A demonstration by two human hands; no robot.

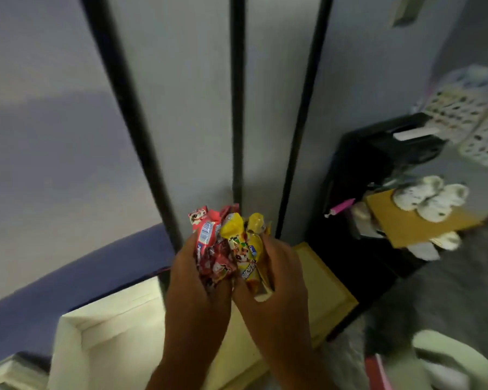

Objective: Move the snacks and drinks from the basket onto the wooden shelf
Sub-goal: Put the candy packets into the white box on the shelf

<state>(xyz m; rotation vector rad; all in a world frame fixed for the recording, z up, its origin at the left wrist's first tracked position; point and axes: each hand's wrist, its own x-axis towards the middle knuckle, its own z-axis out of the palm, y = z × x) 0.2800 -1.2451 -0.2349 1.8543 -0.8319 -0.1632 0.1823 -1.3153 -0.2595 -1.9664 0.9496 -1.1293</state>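
Both hands are raised in front of me at the centre of the head view, holding a bunch of snack packets. My left hand (197, 280) grips the red packets (209, 243). My right hand (276, 277) grips the yellow packets (248, 243). The packets stand upright, pressed together between the two hands. Below the hands lies the pale wooden shelf (110, 325), its top surface and a lower ledge visible. The basket is out of view. The picture is blurred by motion.
A grey wall with three dark vertical bars (237, 108) rises behind the shelf. To the right stands a black rack (378, 170) with a cardboard sheet (412, 220), white items and a pink object. A white rounded object (448, 358) sits at the bottom right.
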